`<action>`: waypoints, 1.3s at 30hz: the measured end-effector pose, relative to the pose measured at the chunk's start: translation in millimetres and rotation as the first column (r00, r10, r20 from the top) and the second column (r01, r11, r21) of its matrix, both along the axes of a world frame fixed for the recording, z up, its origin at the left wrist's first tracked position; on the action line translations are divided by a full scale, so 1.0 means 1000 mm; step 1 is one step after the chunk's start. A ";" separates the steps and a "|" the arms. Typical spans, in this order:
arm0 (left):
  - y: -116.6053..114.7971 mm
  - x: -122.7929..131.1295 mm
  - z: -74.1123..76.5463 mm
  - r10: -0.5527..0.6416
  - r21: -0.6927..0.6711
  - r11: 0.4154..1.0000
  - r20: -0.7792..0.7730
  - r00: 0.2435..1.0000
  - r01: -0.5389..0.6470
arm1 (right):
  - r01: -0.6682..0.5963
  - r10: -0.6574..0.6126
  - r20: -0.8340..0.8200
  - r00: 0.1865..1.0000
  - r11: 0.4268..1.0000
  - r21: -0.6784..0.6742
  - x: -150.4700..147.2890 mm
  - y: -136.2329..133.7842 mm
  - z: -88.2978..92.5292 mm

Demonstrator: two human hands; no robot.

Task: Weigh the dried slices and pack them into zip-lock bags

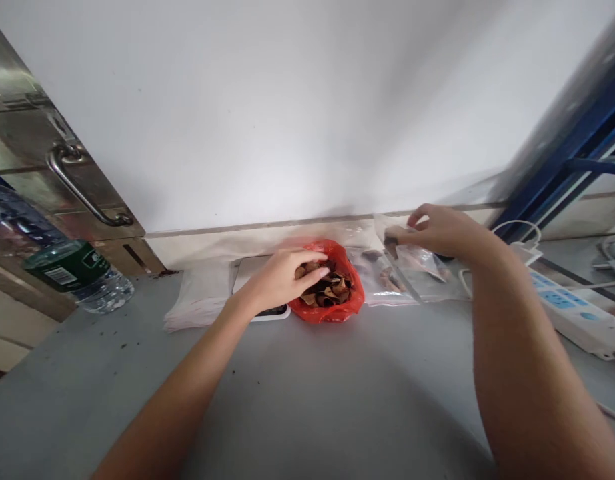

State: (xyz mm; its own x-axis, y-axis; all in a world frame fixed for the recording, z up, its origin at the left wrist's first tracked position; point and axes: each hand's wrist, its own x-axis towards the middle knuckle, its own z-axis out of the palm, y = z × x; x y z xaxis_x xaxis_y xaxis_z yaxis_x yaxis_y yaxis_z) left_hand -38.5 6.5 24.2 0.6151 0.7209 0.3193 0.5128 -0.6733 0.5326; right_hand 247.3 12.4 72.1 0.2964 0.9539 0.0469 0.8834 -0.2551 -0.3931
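My left hand [282,277] reaches over the left side of a red plastic bag [355,300], its thumb and fingers apart. Dried brown curled pieces [332,288] fill the bag, whose mouth is spread wide. At the right, my right hand [440,230] pinches the upper part of a clear plastic bag [422,273] with something dark inside, tilting it up from the table. Another clear bag [387,283] with brown pieces lies flat between it and the red bag. Partly under my left forearm is a white-edged flat device [275,313].
A stack of clear bags [200,293] lies left of the device. Farther left stands a water bottle [82,277] with a green label, near a metal door handle [82,190]. A white power strip [572,310] with cables is at right; a white wall [307,113] rises behind.
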 end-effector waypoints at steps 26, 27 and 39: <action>0.015 -0.028 0.005 0.383 -0.291 0.919 0.495 0.780 -0.266 | -0.667 0.398 -0.810 0.430 0.745 0.013 -0.061 0.004 -0.013; 0.015 -0.028 0.004 0.390 -0.303 0.915 0.498 0.774 -0.266 | -0.671 0.403 -0.803 0.439 0.741 0.005 -0.062 0.004 -0.014; 0.013 -0.028 0.006 0.451 0.096 0.851 0.372 0.811 -0.517 | -0.665 0.497 -0.731 0.467 0.742 0.079 -0.085 0.007 -0.025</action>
State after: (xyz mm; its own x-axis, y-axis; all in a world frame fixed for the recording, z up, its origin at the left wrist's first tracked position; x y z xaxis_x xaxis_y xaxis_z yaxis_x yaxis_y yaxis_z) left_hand -66.1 19.1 30.2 0.0391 0.8043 0.5929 0.6185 -0.4855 0.6178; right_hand 161.9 19.1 47.6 -0.4690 0.8765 -0.1091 0.3539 0.0733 -0.9324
